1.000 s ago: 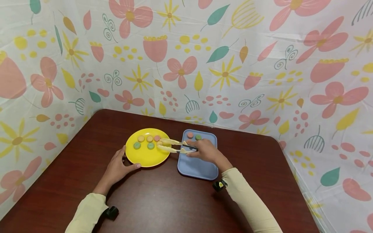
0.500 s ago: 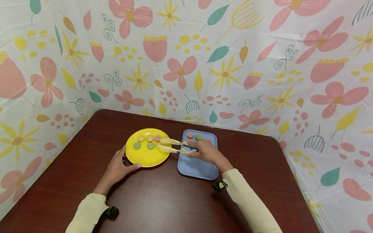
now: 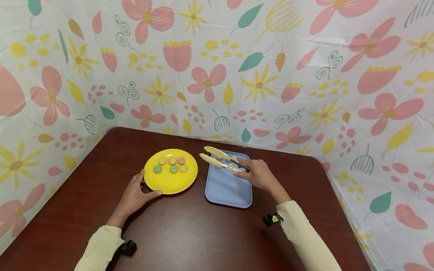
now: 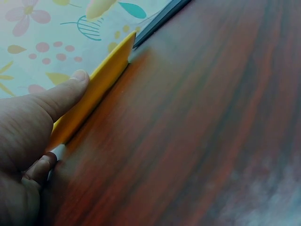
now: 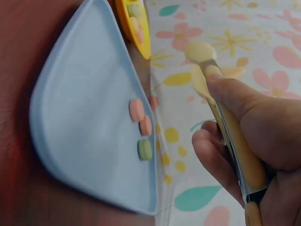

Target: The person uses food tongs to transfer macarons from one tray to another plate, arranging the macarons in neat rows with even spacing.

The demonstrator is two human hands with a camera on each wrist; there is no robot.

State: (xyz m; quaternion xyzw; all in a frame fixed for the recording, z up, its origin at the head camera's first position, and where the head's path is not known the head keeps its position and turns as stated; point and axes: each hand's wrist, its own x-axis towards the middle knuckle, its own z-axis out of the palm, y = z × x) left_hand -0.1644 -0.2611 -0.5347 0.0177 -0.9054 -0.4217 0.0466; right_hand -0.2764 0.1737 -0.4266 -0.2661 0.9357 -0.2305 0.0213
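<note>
My right hand (image 3: 260, 174) holds a pair of tongs (image 3: 215, 152) with pale yellow tips above the blue tray (image 3: 228, 192). Nothing sits between the tips, which are apart. On the tray, the right wrist view shows two pinkish macarons (image 5: 136, 110) and a green macaron (image 5: 145, 149); the tongs and hand partly cover them in the head view. My left hand (image 3: 135, 194) grips the near-left rim of the yellow plate (image 3: 169, 184), thumb against its edge in the left wrist view. Several macarons (image 3: 173, 161) in beige, pink and green lie in two rows on that plate.
Plate and tray stand side by side on a dark brown wooden table (image 3: 179, 233), a narrow gap between them. A flower-patterned cloth (image 3: 217, 75) hangs behind the table's far edge and along both sides.
The tongs have let go of a beige macaron, which now lies on the plate's right side. My right hand has drawn them back rightward over the tray. My left hand stays on the rim.
</note>
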